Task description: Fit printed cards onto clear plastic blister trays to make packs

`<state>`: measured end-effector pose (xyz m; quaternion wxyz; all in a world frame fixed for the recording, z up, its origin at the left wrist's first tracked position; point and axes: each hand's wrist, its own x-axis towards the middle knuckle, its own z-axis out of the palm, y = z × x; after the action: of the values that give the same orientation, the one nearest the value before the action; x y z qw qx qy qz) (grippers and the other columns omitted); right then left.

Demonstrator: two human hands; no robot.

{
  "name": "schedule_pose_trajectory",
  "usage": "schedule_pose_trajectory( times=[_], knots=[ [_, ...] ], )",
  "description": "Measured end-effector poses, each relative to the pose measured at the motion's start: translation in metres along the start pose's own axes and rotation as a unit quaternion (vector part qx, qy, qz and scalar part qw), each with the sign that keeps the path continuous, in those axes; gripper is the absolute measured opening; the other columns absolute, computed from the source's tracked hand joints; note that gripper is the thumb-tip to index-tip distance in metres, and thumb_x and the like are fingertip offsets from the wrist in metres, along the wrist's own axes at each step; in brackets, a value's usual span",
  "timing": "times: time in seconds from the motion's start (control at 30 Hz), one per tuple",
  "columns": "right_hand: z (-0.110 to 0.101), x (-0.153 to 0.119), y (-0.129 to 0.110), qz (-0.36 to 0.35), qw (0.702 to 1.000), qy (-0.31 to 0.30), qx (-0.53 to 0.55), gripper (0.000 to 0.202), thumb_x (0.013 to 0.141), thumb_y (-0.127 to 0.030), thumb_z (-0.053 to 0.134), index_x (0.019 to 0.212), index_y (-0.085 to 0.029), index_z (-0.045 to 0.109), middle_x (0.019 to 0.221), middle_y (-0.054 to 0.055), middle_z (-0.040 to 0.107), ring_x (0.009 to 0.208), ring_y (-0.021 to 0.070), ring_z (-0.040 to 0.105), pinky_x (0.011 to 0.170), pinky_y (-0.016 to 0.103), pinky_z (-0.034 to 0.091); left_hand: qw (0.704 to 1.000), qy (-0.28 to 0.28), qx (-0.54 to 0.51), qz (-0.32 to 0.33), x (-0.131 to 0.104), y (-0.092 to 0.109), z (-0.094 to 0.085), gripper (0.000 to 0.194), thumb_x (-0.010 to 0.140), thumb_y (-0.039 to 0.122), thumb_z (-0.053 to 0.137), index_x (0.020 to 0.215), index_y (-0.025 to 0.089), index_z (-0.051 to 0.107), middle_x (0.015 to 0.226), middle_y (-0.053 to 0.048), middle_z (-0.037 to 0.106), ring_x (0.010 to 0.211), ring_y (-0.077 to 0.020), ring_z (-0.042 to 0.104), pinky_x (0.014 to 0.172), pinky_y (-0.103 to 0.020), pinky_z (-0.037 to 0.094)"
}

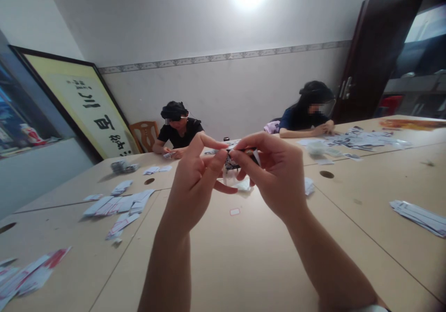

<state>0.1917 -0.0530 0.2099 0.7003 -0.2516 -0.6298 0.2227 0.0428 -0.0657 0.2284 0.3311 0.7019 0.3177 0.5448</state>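
Note:
Both of my hands are raised over the middle of the table, pinching a small dark printed card (249, 153) with a white edge at its right end. The thumb and forefinger of my left hand (197, 182) grip its left end. My right hand (277, 177) has its thumb and fingers closed on the right part. Something clear, like a thin plastic sleeve, hangs below the card between the fingers; its exact form is hard to make out. Behind the fingers a whitish clear packet (244, 184) lies on the table. Nearer to me is a small red-edged white label (235, 212).
Paper strips (118, 204) lie in piles on the left, with more strips (420, 216) at the right. Across the table (237, 265) sit two people, one with hands near a spread of cards (358, 138). Round holes (326, 174) pierce the tabletop.

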Motion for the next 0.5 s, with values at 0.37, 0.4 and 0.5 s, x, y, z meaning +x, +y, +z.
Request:
schedule_pose_trajectory(
  times=[0.37,0.4,0.5],
  knots=[
    [0.0027,0.0003,0.0006,0.014,1.000,-0.001,0.017,0.008,0.082,-0.023,0.075,0.079,-0.022,0.068,0.068,-0.003,0.067,0.048,0.0092,0.059,0.044,0.022,0.043,0.998,0.054,0.039,0.013,0.0007,0.0011,0.0045,0.024,0.092,0.041,0.066,0.092,0.023,0.051,0.065,0.004,0.062,0.057,-0.0141,0.067,0.044,-0.023,0.062],
    [0.0027,0.0003,0.0009,0.015,1.000,-0.001,0.018,0.008,0.082,-0.023,0.075,0.079,-0.022,0.068,0.067,-0.003,0.067,0.048,0.0094,0.059,0.044,0.022,0.043,0.998,0.055,0.042,0.015,0.0006,0.0013,0.0046,0.024,0.092,0.041,0.066,0.092,0.023,0.051,0.065,0.004,0.062,0.057,-0.0140,0.066,0.045,-0.023,0.062],
    [0.0029,0.0002,0.0021,0.022,0.999,-0.003,0.023,0.008,0.083,-0.025,0.075,0.081,-0.022,0.068,0.064,-0.004,0.065,0.048,0.0101,0.060,0.045,0.023,0.045,0.997,0.060,0.050,0.018,0.0000,0.0013,0.0052,0.024,0.092,0.042,0.066,0.091,0.024,0.051,0.064,0.004,0.062,0.057,-0.0142,0.067,0.045,-0.022,0.062]
  ],
)
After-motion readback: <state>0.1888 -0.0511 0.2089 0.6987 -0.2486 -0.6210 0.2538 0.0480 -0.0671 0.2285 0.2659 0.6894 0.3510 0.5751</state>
